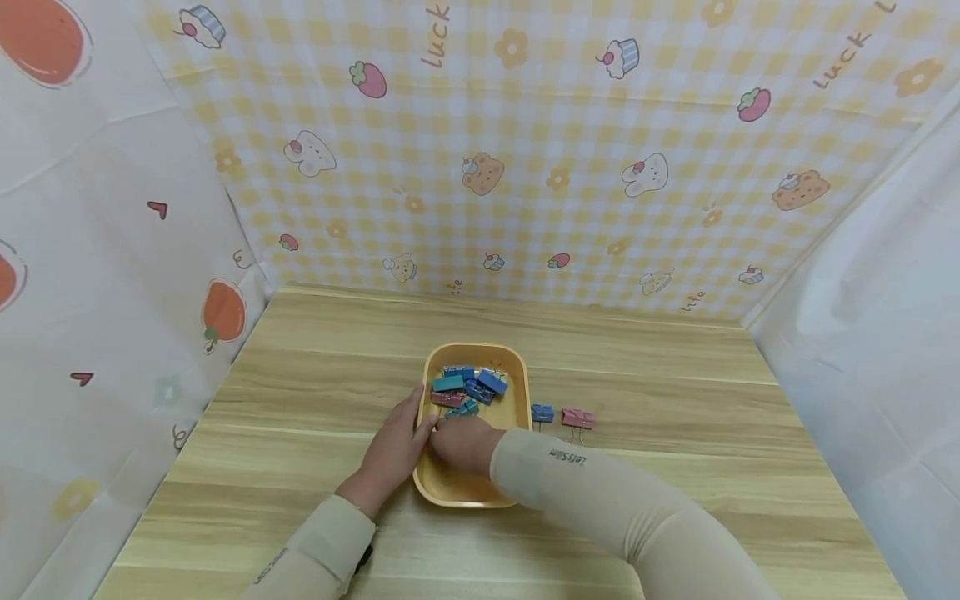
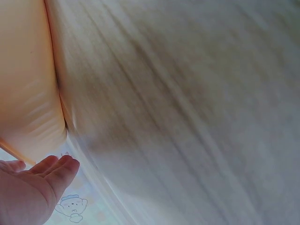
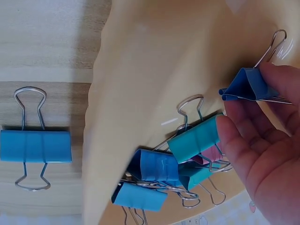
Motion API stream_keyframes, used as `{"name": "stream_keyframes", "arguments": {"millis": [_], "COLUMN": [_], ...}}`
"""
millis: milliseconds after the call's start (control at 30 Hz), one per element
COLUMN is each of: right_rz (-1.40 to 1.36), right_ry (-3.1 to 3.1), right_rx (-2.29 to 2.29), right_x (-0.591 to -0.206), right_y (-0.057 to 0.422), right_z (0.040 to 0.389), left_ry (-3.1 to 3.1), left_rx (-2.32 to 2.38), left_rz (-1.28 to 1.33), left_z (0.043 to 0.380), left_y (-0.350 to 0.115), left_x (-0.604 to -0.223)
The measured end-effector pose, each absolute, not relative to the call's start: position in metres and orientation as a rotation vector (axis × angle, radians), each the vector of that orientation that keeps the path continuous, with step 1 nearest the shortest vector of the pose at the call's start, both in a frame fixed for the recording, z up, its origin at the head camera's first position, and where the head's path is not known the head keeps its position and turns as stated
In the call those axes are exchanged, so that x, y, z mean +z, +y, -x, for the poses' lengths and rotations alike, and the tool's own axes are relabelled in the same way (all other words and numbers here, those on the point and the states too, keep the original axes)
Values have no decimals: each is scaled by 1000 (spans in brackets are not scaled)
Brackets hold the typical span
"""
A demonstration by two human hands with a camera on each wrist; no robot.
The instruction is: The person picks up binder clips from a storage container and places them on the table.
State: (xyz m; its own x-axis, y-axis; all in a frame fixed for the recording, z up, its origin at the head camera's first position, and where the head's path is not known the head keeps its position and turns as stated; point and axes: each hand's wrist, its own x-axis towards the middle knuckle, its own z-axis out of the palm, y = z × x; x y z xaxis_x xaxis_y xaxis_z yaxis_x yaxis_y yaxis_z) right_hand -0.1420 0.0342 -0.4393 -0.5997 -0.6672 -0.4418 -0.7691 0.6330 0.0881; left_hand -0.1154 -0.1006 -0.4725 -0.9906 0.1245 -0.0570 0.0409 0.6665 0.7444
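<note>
A yellow-orange plastic tray point(image 1: 430, 492) stands on the wooden table, holding several binder clips in blue, teal and pink point(image 1: 447, 399) towards its far end. My left hand point(image 1: 393, 446) grips the tray's left wall, thumb over the rim and fingers along the outside; the left wrist view shows these fingers point(image 2: 63, 174) fairly straight. Inside the tray, my right hand point(image 1: 467, 443) pinches a dark blue binder clip point(image 3: 248, 85) by thumb and fingertips. Just beside that hand lies a teal binder clip point(image 3: 194, 137) on the pile. The head view hides the held clip behind the hand.
Right of the tray, a blue binder clip point(image 1: 542, 413) and a pink binder clip point(image 1: 577, 417) lie on the table point(image 1: 675, 467). A yellow checked cloth point(image 1: 555, 225) hangs behind the table, with white cloths at both sides.
</note>
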Motion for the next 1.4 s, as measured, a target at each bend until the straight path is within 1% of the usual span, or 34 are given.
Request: {"name": "stream_keyframes", "arguments": {"millis": [567,900,1400], "right_rz": [1216,1301,1276], "right_ry": [2452,2460,2522], "right_rx": [333,298,204], "right_x": [-425,-422,-411], "right_y": [43,56,70], "right_z": [141,141,138], "left_ry": [2781,2784,2767], "left_rx": [1228,1224,1217], "left_rz": [-162,-165,-134], "left_z": [115,114,116], "left_y": [-102,-102,-102], "left_x": [-473,-472,-474]}}
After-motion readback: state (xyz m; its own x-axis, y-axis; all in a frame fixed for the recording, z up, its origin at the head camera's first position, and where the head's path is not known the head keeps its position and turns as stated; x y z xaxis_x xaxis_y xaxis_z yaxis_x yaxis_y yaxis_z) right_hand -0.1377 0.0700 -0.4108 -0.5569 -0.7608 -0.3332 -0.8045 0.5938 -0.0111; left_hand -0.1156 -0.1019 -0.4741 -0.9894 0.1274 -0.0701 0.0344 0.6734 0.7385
